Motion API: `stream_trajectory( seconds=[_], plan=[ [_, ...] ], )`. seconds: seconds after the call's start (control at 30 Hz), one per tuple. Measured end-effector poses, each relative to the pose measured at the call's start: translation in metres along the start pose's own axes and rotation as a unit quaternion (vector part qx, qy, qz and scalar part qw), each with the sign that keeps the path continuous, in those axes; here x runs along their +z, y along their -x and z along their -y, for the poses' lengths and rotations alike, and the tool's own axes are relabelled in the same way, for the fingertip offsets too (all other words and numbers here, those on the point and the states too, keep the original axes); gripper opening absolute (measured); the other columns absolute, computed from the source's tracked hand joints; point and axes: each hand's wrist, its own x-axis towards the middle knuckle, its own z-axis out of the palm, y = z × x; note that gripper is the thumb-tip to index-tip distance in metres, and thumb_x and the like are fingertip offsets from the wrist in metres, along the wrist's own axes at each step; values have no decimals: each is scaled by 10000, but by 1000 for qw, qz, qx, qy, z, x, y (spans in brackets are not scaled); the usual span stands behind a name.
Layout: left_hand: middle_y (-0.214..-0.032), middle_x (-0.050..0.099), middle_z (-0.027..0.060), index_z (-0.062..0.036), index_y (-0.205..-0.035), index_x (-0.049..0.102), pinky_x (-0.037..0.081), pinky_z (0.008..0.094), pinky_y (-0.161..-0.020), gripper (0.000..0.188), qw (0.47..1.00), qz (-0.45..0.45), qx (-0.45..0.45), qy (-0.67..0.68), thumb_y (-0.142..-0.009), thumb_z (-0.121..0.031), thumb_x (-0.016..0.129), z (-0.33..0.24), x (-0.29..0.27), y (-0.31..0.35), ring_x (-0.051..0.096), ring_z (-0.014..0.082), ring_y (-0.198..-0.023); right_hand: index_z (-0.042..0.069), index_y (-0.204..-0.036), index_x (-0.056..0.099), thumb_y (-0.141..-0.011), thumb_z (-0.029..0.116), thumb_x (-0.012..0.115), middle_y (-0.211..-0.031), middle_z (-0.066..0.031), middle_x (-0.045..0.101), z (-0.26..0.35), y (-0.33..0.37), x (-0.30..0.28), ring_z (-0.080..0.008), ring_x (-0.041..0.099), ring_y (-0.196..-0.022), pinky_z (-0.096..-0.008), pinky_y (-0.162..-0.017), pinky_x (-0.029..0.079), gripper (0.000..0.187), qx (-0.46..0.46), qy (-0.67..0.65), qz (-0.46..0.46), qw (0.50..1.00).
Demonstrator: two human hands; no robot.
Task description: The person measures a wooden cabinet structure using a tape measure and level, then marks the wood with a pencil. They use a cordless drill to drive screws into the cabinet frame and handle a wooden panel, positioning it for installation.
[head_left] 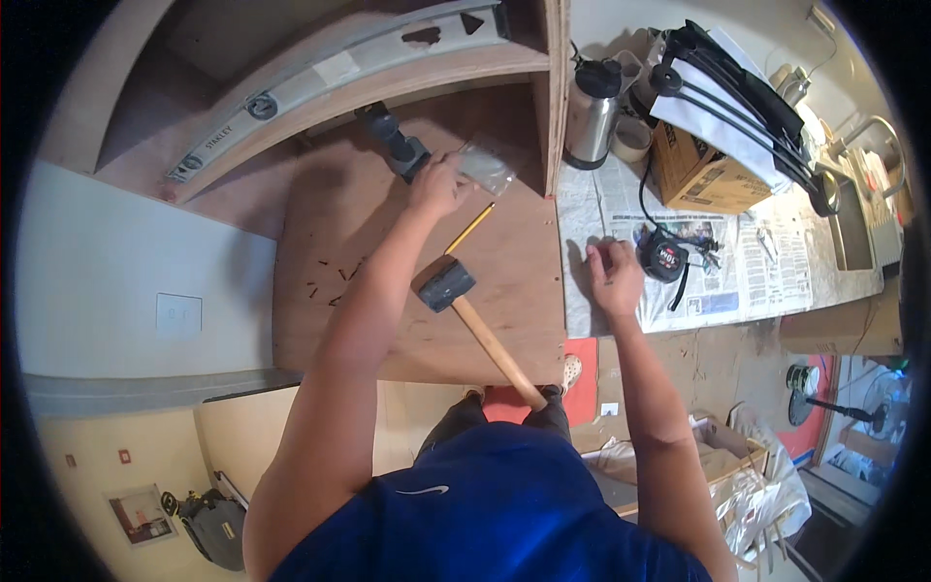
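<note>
My left hand reaches over the brown wooden board, its fingers closed at the edge of a clear plastic bag. Just beyond that hand lies a black cordless drill, partly under the shelf. A yellow pencil and a rubber mallet with a black head and wooden handle rest nearer to me. Several small screws are scattered left of my forearm. My right hand rests at the newspaper-covered counter, fingers loosely bent with nothing in them, beside a black tape measure.
A long spirit level lies on the shelf above the board. On the counter stand a steel thermos, a mug and a cardboard box with black items on top. A sink is at the far right.
</note>
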Motion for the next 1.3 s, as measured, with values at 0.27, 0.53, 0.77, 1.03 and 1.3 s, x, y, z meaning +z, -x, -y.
stream_trajectory(
  seconds=[0.27,0.53,0.77,1.03,1.3],
  plan=[
    [-1289,694,170,-135,-1144,734,510,475,-1027,209,979,-115,142,-85,-969,-136,619,16,19,-54,631,409,-1215,25,-966,698,-916,224,782,-943,-152,651,0,-3,-3,-375,660,-844,-449,-728,529,221,-53,-55,-7,997],
    [-986,739,89,-45,-1056,675,543,404,-838,188,940,200,143,237,-1045,-223,615,-24,-56,-19,708,256,-950,3,-1280,652,-938,177,790,-1168,-155,691,89,-11,27,-273,688,-1063,-411,-897,569,409,159,-371,64,913],
    [-1114,705,77,-68,-1231,637,544,339,-869,306,789,116,-151,584,-1066,-324,649,0,-17,46,676,174,-1000,-5,-1280,656,-1026,155,702,-1043,-106,735,133,-5,71,-196,735,-886,-339,-775,623,304,351,-574,255,695],
    [-1177,671,71,-86,-1396,536,588,397,-955,416,658,121,-162,726,-1013,-130,690,44,25,113,673,199,-1078,-23,-1273,631,-1066,109,611,-1099,-126,714,142,9,106,-234,727,-947,-358,-865,619,247,377,-628,146,665],
    [-1046,700,19,-86,-1212,664,545,282,-789,258,686,215,-122,685,-962,-71,726,49,33,98,653,116,-988,-11,-1273,626,-1039,69,612,-1177,-133,706,155,3,111,-250,714,-1003,-395,-927,598,248,357,-618,159,682]
  ],
)
